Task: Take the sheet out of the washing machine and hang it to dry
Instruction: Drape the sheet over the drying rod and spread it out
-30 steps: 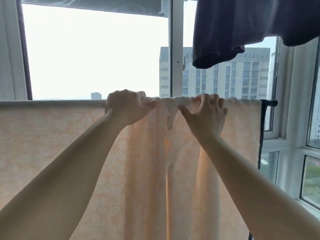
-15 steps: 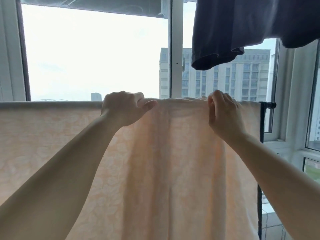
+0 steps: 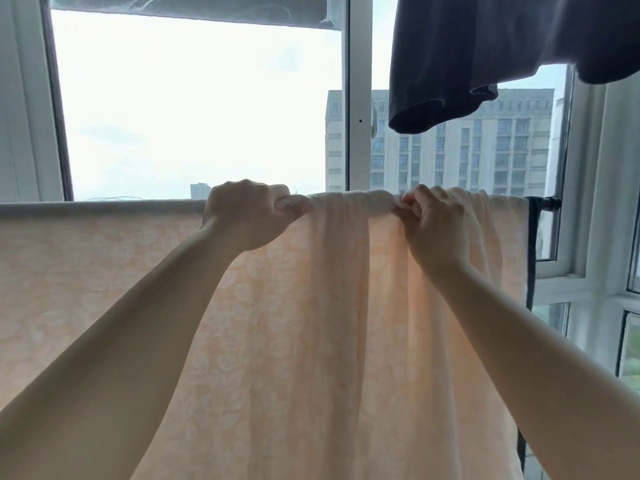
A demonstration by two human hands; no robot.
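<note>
Daylight pours through a white-framed window (image 3: 358, 98), with a tall apartment block (image 3: 485, 147) outside and a dark garment (image 3: 502, 46) hanging at upper right. Across the window runs a dark drying rail (image 3: 545, 203), its bare end showing at right. Draped over it is the peach patterned sheet (image 3: 311, 323), its long axis running left to right along the rail, its folds falling straight down. Left hand (image 3: 247, 214) grips a bunched fold at the top edge; right hand (image 3: 434, 220) pinches the fabric just beside it, fingers curled.
</note>
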